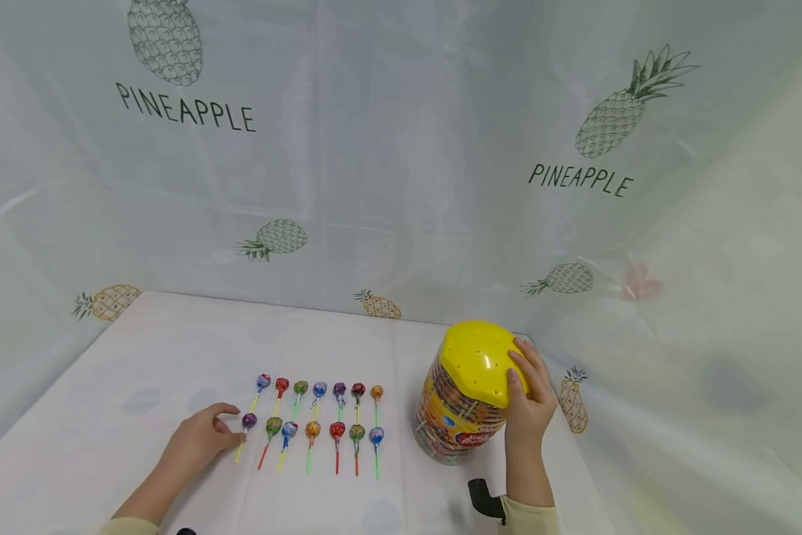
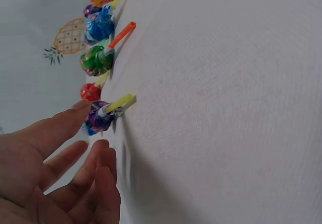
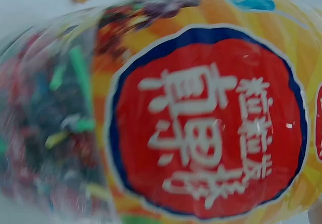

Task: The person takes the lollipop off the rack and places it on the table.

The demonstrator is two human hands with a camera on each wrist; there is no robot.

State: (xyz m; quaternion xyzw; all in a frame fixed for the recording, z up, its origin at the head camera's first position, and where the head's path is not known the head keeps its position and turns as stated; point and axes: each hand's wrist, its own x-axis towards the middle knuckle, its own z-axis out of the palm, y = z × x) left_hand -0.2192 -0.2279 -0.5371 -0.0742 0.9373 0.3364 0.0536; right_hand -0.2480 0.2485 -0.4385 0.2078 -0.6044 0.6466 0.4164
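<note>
Thumb and index finger of my left hand (image 1: 203, 435) stand on either side of a purple-wrapped lollipop (image 1: 249, 420), the leftmost of the front row. Its yellow stick points toward me. In the left wrist view one fingertip is right at the wrapper of that lollipop (image 2: 100, 116), and the other fingers hang loosely bent below. My right hand (image 1: 533, 394) grips the right edge of the yellow lid (image 1: 477, 360) on a large clear jar (image 1: 457, 416). In the right wrist view the jar's red and orange label (image 3: 201, 123) fills most of the picture, with colourful sticks inside.
Two rows of wrapped lollipops in several colours lie left of the jar, among them a green one (image 1: 274, 426) and a blue one (image 1: 377, 435). Behind the white-covered table (image 1: 320, 509) hangs a pineapple-print curtain (image 1: 401, 186).
</note>
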